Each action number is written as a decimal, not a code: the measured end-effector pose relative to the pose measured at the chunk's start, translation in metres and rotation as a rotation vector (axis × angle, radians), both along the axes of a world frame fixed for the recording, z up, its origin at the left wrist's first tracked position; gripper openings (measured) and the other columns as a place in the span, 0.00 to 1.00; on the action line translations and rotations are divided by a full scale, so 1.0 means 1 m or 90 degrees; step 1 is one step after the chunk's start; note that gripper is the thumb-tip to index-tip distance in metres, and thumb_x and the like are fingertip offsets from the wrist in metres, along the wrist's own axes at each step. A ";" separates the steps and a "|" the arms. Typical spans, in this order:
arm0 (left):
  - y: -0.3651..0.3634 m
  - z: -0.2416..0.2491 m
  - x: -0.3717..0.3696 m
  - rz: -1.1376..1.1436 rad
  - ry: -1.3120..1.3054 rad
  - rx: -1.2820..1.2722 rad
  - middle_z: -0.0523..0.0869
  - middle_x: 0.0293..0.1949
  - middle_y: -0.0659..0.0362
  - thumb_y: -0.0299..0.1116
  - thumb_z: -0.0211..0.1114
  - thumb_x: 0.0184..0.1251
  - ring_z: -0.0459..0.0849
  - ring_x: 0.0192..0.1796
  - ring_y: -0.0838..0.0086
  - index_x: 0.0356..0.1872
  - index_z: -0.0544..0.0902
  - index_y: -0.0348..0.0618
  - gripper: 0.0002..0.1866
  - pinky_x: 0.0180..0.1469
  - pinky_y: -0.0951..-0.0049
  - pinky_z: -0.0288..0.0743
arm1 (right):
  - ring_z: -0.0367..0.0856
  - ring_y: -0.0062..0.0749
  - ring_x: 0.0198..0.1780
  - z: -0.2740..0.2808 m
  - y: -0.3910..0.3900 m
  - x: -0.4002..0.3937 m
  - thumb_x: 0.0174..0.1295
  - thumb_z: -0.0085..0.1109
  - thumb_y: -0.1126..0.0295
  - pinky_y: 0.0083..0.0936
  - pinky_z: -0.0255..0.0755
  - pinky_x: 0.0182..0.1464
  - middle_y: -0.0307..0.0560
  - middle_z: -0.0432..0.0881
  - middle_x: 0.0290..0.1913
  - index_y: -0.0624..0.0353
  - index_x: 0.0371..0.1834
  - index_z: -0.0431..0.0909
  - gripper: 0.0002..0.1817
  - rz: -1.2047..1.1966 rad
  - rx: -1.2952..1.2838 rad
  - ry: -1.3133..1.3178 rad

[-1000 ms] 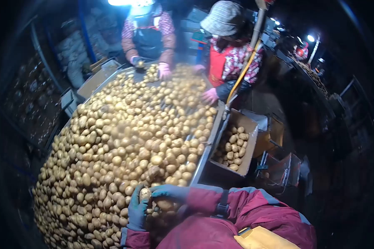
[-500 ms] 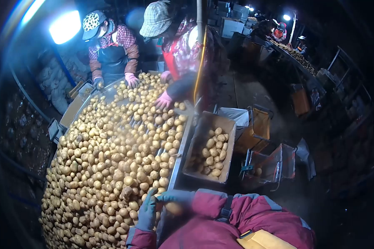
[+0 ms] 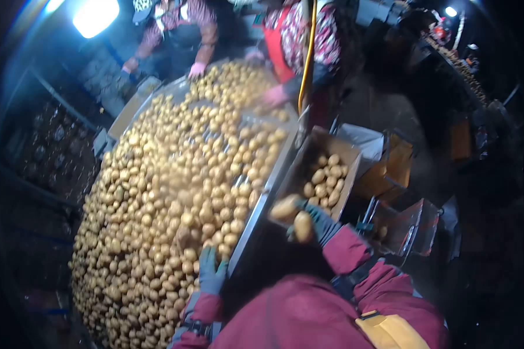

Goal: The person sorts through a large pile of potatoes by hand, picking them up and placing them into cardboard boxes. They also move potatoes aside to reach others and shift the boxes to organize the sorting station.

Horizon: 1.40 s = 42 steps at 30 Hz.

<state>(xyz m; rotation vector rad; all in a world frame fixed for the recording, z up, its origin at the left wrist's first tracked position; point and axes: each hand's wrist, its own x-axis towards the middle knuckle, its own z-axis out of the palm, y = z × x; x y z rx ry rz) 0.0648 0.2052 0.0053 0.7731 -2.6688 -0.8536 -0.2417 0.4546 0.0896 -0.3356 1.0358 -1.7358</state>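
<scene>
Potatoes (image 3: pixel 151 215) cover a large sorting table with a metal edge (image 3: pixel 262 206). My left hand (image 3: pixel 213 271), in a grey-green glove, lies at the near right border of the pile, fingers apart, touching the potatoes. Off the table's right side, my right hand (image 3: pixel 319 222) holds two large potatoes (image 3: pixel 303 227) at the near edge of a cardboard-lined crate (image 3: pixel 350 152). Inside that crate lie several potatoes (image 3: pixel 326 180).
Across the table stand two people (image 3: pixel 180 29) (image 3: pixel 285 43) with pink gloves. A vertical pole (image 3: pixel 306 75) with a yellow cable rises beside the crate. Further right are an orange-brown container (image 3: pixel 393 163) and a clear-sided crate (image 3: pixel 410 227). Another potato line runs at the back right.
My right hand has moved away from my left hand, rightward to the crate, with potatoes in it. My left hand has opened onto the pile. The camera view has shifted.
</scene>
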 end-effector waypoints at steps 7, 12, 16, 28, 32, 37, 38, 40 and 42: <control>0.017 0.000 -0.007 -0.044 -0.116 -0.223 0.67 0.77 0.42 0.47 0.68 0.67 0.65 0.79 0.47 0.77 0.68 0.39 0.40 0.81 0.49 0.54 | 0.81 0.49 0.30 -0.040 0.075 -0.048 0.66 0.62 0.36 0.47 0.77 0.37 0.57 0.81 0.31 0.64 0.57 0.78 0.38 -0.271 0.110 -0.180; 0.018 -0.012 -0.006 -0.051 -0.109 -0.254 0.68 0.77 0.42 0.47 0.64 0.71 0.64 0.79 0.45 0.77 0.67 0.36 0.38 0.81 0.50 0.54 | 0.84 0.47 0.24 0.003 0.101 -0.044 0.69 0.61 0.38 0.39 0.82 0.28 0.55 0.84 0.26 0.63 0.50 0.80 0.33 -0.418 0.151 -0.135; 0.022 -0.006 -0.009 -0.043 -0.126 -0.235 0.65 0.79 0.44 0.45 0.63 0.73 0.61 0.81 0.48 0.80 0.63 0.38 0.39 0.82 0.51 0.52 | 0.85 0.47 0.24 0.034 0.110 -0.036 0.69 0.61 0.37 0.36 0.83 0.27 0.56 0.84 0.26 0.65 0.50 0.80 0.34 -0.434 0.112 -0.246; 0.026 -0.001 -0.014 -0.060 -0.132 -0.247 0.64 0.79 0.43 0.51 0.57 0.77 0.59 0.82 0.47 0.80 0.63 0.38 0.38 0.83 0.50 0.50 | 0.84 0.40 0.32 -0.071 0.283 -0.044 0.64 0.65 0.38 0.42 0.84 0.31 0.49 0.80 0.37 0.61 0.55 0.80 0.34 -0.639 0.315 -0.149; 0.020 -0.009 -0.008 -0.074 -0.139 -0.255 0.63 0.80 0.43 0.52 0.56 0.77 0.58 0.82 0.48 0.80 0.63 0.37 0.38 0.83 0.51 0.49 | 0.82 0.48 0.43 -0.079 0.355 -0.042 0.62 0.68 0.38 0.46 0.80 0.40 0.55 0.81 0.49 0.59 0.61 0.78 0.37 -0.642 0.381 -0.144; 0.014 -0.015 -0.005 -0.079 -0.144 -0.259 0.62 0.80 0.41 0.55 0.54 0.78 0.58 0.82 0.47 0.80 0.62 0.36 0.40 0.83 0.50 0.49 | 0.87 0.45 0.33 -0.070 0.369 -0.036 0.60 0.73 0.43 0.46 0.85 0.30 0.52 0.83 0.40 0.58 0.56 0.80 0.33 -0.694 0.494 -0.147; 0.013 -0.017 -0.004 -0.081 -0.141 -0.260 0.62 0.80 0.41 0.55 0.54 0.78 0.58 0.82 0.46 0.80 0.62 0.36 0.40 0.83 0.50 0.49 | 0.87 0.46 0.33 -0.069 0.370 -0.036 0.60 0.74 0.45 0.47 0.85 0.29 0.52 0.83 0.41 0.58 0.57 0.80 0.32 -0.683 0.523 -0.146; 0.013 -0.019 -0.003 -0.083 -0.141 -0.258 0.62 0.80 0.41 0.54 0.54 0.78 0.58 0.82 0.47 0.80 0.62 0.36 0.39 0.83 0.50 0.49 | 0.88 0.48 0.33 -0.070 0.372 -0.039 0.61 0.75 0.48 0.48 0.84 0.28 0.52 0.85 0.42 0.59 0.58 0.80 0.31 -0.659 0.580 -0.144; 0.012 -0.018 -0.003 -0.079 -0.148 -0.252 0.62 0.80 0.42 0.53 0.55 0.78 0.58 0.82 0.47 0.80 0.62 0.36 0.39 0.83 0.51 0.49 | 0.87 0.44 0.40 -0.078 0.378 -0.043 0.63 0.74 0.55 0.44 0.84 0.38 0.53 0.85 0.46 0.61 0.59 0.81 0.27 -0.613 0.571 -0.014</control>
